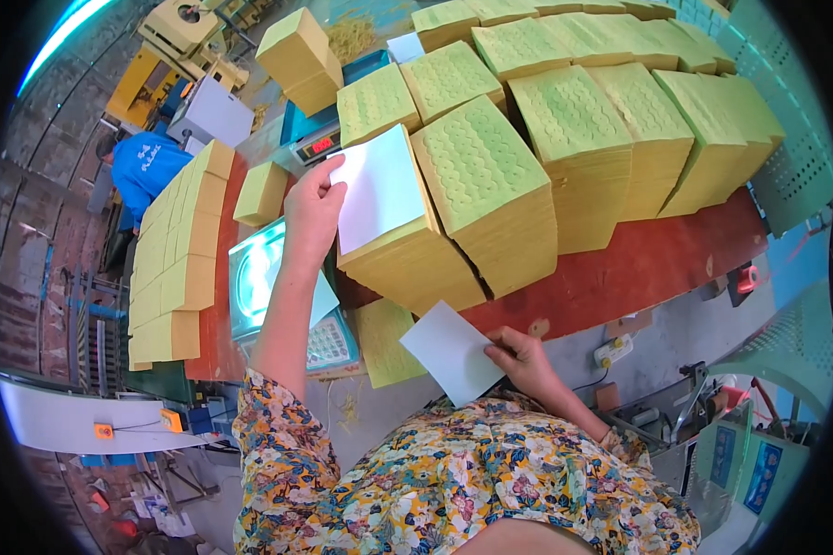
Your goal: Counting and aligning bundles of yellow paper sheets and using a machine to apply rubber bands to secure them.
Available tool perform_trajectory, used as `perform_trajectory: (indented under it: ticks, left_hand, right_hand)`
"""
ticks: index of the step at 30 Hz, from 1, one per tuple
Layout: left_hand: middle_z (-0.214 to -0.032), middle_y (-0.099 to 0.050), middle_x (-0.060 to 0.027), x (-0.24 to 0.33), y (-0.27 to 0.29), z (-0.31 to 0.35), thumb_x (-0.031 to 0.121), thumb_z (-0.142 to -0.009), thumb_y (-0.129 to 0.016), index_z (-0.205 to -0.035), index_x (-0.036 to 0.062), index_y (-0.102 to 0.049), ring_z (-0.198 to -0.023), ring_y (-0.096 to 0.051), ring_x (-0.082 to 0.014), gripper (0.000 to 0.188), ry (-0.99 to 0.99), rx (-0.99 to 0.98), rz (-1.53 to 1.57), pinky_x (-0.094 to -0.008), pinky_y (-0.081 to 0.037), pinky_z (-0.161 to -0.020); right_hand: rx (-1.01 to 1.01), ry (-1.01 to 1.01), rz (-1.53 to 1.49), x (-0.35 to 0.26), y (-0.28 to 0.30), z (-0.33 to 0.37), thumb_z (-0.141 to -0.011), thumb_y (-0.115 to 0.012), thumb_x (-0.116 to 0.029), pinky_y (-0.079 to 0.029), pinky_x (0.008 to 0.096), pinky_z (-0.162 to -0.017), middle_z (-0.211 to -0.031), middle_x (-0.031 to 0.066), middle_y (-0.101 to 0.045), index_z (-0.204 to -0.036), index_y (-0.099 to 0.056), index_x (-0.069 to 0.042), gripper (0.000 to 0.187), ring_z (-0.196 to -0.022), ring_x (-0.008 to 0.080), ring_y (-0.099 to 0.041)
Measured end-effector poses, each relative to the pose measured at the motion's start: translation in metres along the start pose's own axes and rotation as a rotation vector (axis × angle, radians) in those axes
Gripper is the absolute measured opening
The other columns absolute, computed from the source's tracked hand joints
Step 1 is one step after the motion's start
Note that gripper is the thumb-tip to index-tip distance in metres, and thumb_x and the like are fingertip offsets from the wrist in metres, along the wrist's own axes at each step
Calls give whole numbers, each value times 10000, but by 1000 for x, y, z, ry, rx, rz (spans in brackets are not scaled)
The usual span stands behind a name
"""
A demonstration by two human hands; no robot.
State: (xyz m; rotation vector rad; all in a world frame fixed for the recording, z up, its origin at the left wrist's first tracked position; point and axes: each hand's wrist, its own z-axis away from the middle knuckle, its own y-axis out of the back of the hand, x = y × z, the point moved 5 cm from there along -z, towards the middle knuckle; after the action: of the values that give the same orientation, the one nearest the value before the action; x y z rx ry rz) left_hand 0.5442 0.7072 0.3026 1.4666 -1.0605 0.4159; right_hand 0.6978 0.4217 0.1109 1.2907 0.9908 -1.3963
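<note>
My left hand (315, 205) is closed on the left edge of a white sheet of paper (379, 190), thumb and fingers at its upper corner. That sheet lies over the top of a tall stack of yellow paper (415, 268). Lower down, my right hand (526, 363) pinches white paper (452, 353) by its right side, in front of my body; whether it is one sheet or several I cannot tell. Beside the white-topped stack stands another yellow stack (495, 199), with rows of wavy scalloped marks on its top. A loose yellow sheet (385, 344) hangs at the table's near edge.
More yellow stacks (583, 157) fill the right and back of the red table (620, 268). A weighing scale with a keypad (329, 344) sits left of my stack, another scale display (320, 146) behind. Yellow blocks (171, 250) line the left. A person in blue (146, 166) bends over farther back.
</note>
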Motion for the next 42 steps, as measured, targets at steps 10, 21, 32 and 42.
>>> perform_trajectory:
  ticks: [10,21,32,42]
  left_hand:
    - [-1040,-630,-118,18,13,0,79,-839,-645,-1197,68,-658,-912,-621,-226,358,-255,96,-354,-326,-495,-828]
    - [-1237,-608,-155,27,-44,-11,273,-999,-497,-1250,5,-582,-1170,-563,-301,377,-490,-134,-499,-349,-413,-1008]
    - [-1210,-618,-179,26,-44,38,227,-974,-517,-1215,-3,-602,-1118,-579,-335,344,-318,-203,-345,-385,-442,-969]
    - [-1246,-591,-189,58,-36,115,144,-974,-504,-1238,-40,-571,-1143,-542,-349,329,-528,-261,-257,-406,-424,-995]
  right_hand:
    - [-42,-7,-41,9,12,-6,-907,-675,-98,-490,271,-673,-761,64,-664,-984,-645,-5,124,-717,106,-597]
    - [-7,286,114,-15,24,-34,-839,-600,8,-482,290,-736,-1282,141,-592,-943,-620,3,105,-961,185,-620]
    - [209,365,119,-8,1,-16,-832,-592,-15,-486,375,-927,-1288,215,-565,-925,-597,24,100,-1125,351,-594]
    - [291,-63,-1075,86,7,61,-830,-556,-160,-487,446,-966,-1182,167,-639,-1018,-599,10,258,-1104,279,-611]
